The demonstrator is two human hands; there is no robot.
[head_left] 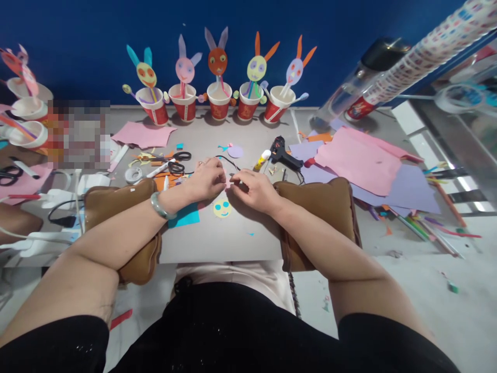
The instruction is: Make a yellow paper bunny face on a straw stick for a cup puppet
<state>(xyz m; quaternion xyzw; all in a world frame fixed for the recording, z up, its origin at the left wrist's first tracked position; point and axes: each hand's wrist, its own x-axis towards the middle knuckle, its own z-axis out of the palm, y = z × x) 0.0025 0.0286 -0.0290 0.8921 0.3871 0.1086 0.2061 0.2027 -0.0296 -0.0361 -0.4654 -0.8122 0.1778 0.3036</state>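
Curled the fingers of the left hand point(209, 178) inward, tips bunched low; faced them with the right hand point(258, 190), thumb and forefinger only narrowly apart. Could not tell about anything pinched in either, the tips being too small and blurred. Had the yellow paper face point(222, 208) flat on the table point(221, 246), just nearer the body than the fingertips, blue eyes and mouth upward. Called, in all likelihood, for a light pinch and small, slow finger movements, without brushing or creasing the paper face. Laid the forearms across brown cushions point(318, 199), a sound way to steady fine work. Had blue paper point(186, 216) beside the left wrist, better left flat there. Farther out, had scissors point(169, 161), a yellow tube point(259, 163) and a black glue gun point(285, 155), best reached around carefully. Beyond, had five red-and-white cups point(219, 109) with long-eared paper heads, lined up before the blue wall point(248, 15).
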